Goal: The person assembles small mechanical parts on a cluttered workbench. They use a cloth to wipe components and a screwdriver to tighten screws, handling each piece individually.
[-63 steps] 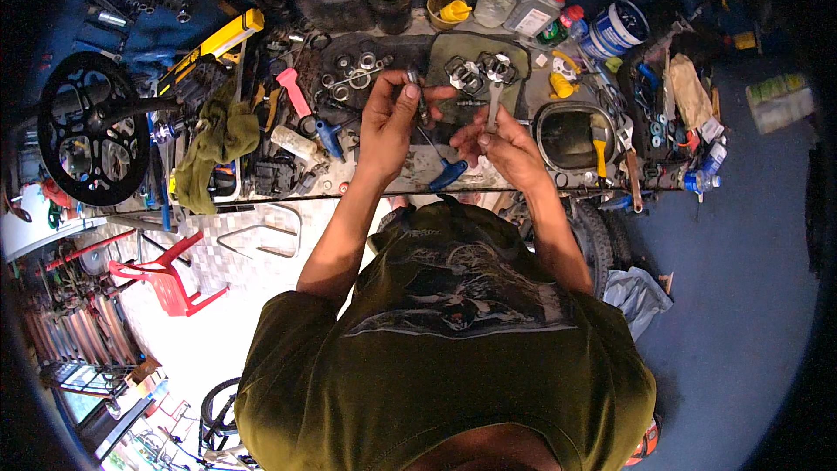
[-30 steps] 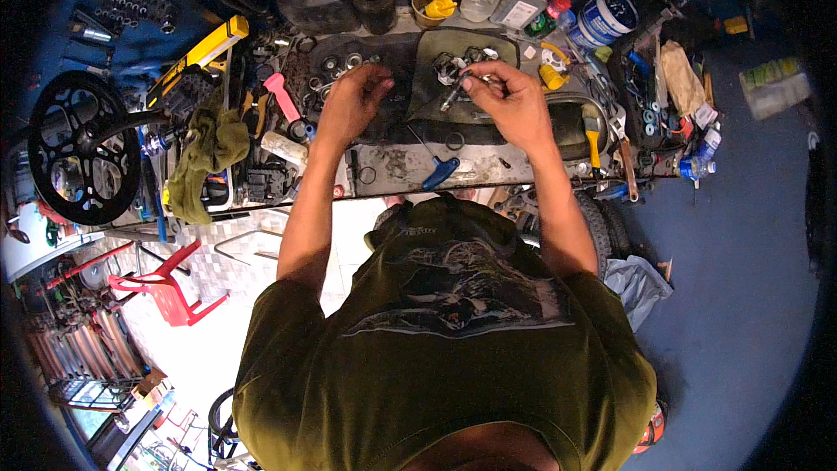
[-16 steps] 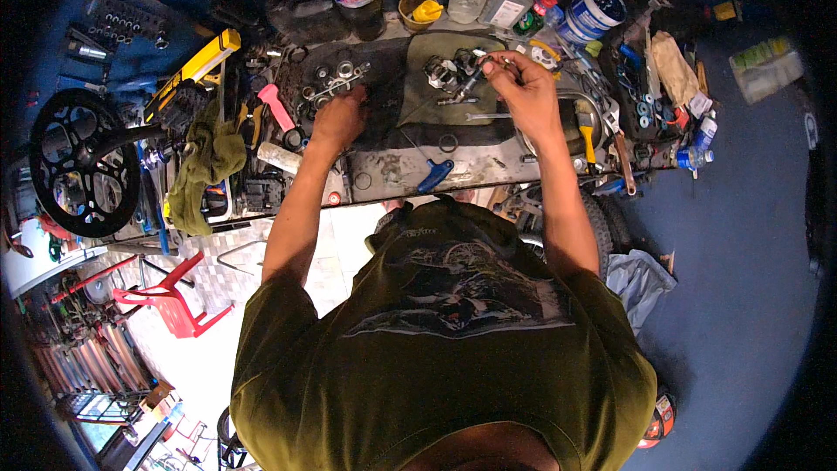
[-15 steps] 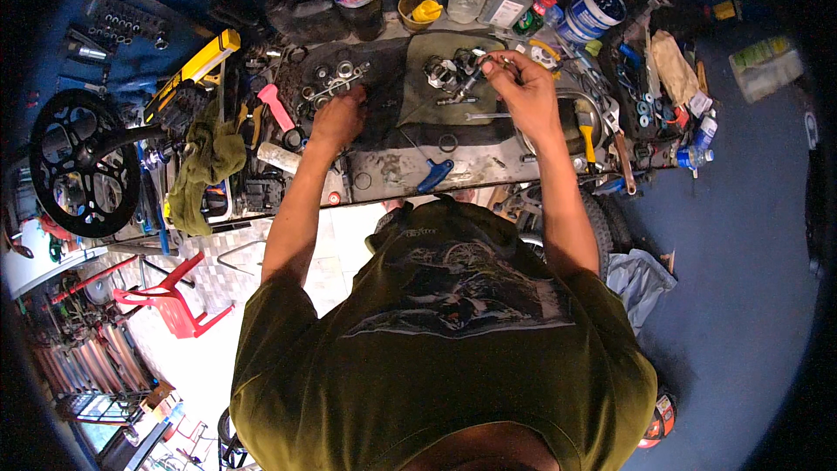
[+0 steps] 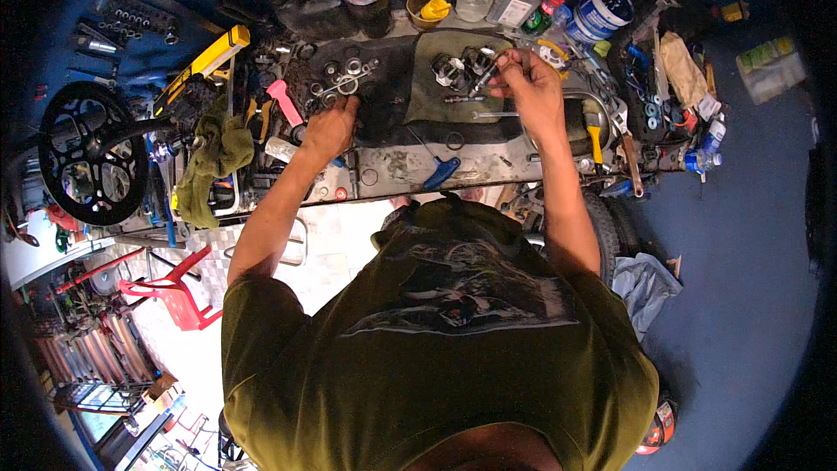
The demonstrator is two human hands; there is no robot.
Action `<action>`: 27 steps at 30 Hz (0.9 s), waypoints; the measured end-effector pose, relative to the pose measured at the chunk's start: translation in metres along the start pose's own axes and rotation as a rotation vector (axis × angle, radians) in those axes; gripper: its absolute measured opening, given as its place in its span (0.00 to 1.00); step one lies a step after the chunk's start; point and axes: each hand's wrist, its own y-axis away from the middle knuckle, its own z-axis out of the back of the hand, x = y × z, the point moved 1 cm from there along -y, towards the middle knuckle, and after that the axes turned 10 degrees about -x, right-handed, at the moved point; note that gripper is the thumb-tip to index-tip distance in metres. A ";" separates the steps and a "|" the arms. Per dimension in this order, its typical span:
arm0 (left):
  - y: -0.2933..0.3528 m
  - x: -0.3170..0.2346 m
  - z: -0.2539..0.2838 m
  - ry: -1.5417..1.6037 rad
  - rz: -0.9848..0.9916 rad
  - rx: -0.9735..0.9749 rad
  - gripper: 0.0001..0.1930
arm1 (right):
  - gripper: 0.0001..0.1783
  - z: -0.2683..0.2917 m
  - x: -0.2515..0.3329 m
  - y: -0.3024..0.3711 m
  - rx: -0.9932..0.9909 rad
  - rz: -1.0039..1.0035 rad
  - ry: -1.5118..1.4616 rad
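Note:
My left hand is low over the dark mat, fingers curled downward; whatever they close on is hidden. Just beyond its fingertips, several metal rings lie grouped with a wrench across them. My right hand pinches a slender metal part between thumb and fingers, above the greenish mat. Close to its left are silver-and-black metal parts that look like bicycle pedals. A small metal rod and a slim wrench rest below them.
A blue-handled tool lies by the bench's near edge. Left are a pink-handled tool, a green rag and a chainring with crank. Bottles and a white-blue tub line the back; a yellow brush is right.
My left hand has drawn back slightly toward me and left, away from the rings. My right hand keeps its pinch on the slender part. The whole view has shifted a little.

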 end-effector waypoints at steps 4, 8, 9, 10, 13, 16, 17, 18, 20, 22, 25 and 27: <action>0.001 0.020 -0.015 0.004 -0.067 -0.139 0.17 | 0.09 -0.006 -0.005 0.005 -0.009 -0.011 -0.096; 0.004 0.020 -0.013 -0.044 -0.107 -0.226 0.17 | 0.10 -0.007 -0.009 0.009 0.003 -0.009 -0.076; 0.006 0.019 -0.010 -0.038 -0.050 -0.142 0.18 | 0.11 -0.007 -0.010 0.009 0.005 -0.001 -0.065; 0.010 0.019 -0.008 -0.031 0.007 -0.059 0.18 | 0.11 -0.007 -0.011 0.009 0.012 -0.001 -0.063; 0.024 0.021 -0.012 -0.022 0.031 -0.052 0.20 | 0.11 -0.011 -0.011 0.011 0.028 -0.005 -0.071; 0.027 0.018 -0.004 -0.036 0.026 -0.018 0.22 | 0.09 -0.014 -0.009 0.012 0.018 -0.008 -0.082; 0.027 0.016 0.002 -0.043 0.033 0.017 0.23 | 0.10 -0.013 -0.009 0.013 0.018 -0.011 -0.072; 0.030 0.018 0.006 -0.076 0.013 -0.037 0.23 | 0.10 -0.013 -0.008 0.013 0.019 -0.015 -0.064; 0.036 0.027 0.013 -0.142 -0.027 -0.147 0.24 | 0.10 -0.013 -0.010 0.013 0.023 -0.003 -0.062; 0.036 0.023 0.034 -0.072 0.163 -0.035 0.21 | 0.10 -0.012 -0.010 0.013 0.019 0.013 -0.062; 0.048 0.019 0.046 0.309 0.257 -0.234 0.13 | 0.10 -0.016 -0.005 0.019 0.023 0.040 -0.085; 0.049 0.014 0.023 1.061 0.419 -0.247 0.10 | 0.10 -0.022 0.005 0.029 0.048 0.051 -0.118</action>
